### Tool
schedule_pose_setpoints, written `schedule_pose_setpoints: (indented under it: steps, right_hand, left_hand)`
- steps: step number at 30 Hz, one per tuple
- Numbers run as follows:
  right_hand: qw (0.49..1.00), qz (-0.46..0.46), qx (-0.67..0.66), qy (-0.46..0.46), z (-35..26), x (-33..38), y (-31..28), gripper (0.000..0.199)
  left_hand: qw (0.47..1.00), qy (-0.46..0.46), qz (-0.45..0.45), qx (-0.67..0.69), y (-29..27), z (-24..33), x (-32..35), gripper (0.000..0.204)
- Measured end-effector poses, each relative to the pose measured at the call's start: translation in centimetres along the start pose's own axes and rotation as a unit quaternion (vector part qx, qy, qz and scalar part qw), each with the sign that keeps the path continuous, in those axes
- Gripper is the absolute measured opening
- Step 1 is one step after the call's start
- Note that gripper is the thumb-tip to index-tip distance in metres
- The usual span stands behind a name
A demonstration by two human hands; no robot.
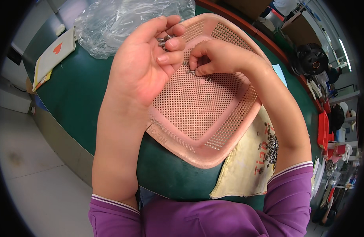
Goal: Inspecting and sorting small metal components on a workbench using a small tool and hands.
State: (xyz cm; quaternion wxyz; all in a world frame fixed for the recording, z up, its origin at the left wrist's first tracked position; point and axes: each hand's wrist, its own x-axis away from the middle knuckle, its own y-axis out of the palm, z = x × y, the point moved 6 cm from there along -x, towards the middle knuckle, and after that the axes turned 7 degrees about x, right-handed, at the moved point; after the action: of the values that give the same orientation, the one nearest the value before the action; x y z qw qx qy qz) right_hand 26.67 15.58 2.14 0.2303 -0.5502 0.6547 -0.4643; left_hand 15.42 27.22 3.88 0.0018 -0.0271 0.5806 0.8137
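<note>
Screws (164,39) fill the cupped left hand (144,67); right hand (213,59) pinches another from few left in the pink basket (213,146).

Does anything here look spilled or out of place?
Mostly no. The left hand cups small metal parts while the right hand picks more from the pink mesh tray. One oddity: a pile of similar parts lies loose on the cloth beside the tray, outside any container.
</note>
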Motion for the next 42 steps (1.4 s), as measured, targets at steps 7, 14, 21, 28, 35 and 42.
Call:
schedule_pose_setpoints:
  steps: [7, 14, 21, 28, 35, 42]
  right_hand:
    - [1.000, 0.000, 0.014, 0.017, 0.1, 0.0, 0.0, 0.017]
    - [1.000, -0.008, 0.007, -0.018, 0.5, -0.1, 0.1, 0.015]
    - [1.000, -0.007, 0.005, -0.017, 0.8, 0.1, 0.1, 0.021]
    - [1.000, -0.021, -0.001, -0.009, 0.9, 0.2, 0.4, 0.023]
    - [1.000, -0.017, -0.008, -0.007, 1.0, 0.1, 0.6, 0.021]
    - [0.998, 0.027, -0.051, -0.020, 0.9, 0.2, 0.1, 0.021]
  left_hand:
    - [1.000, 0.003, -0.015, -0.012, 0.3, 0.0, 0.0, 0.023]
    - [1.000, -0.002, -0.005, -0.002, 0.4, -0.1, 0.1, 0.023]
    - [1.000, 0.010, 0.010, -0.018, 0.5, -0.1, 0.3, 0.024]
    - [1.000, 0.010, 0.012, -0.022, 0.6, 0.0, 0.3, 0.024]
    - [0.999, 0.022, 0.029, -0.036, 0.5, 0.2, 0.4, 0.025]
    - [0.999, 0.018, 0.027, -0.038, 0.6, 0.1, 0.4, 0.024]
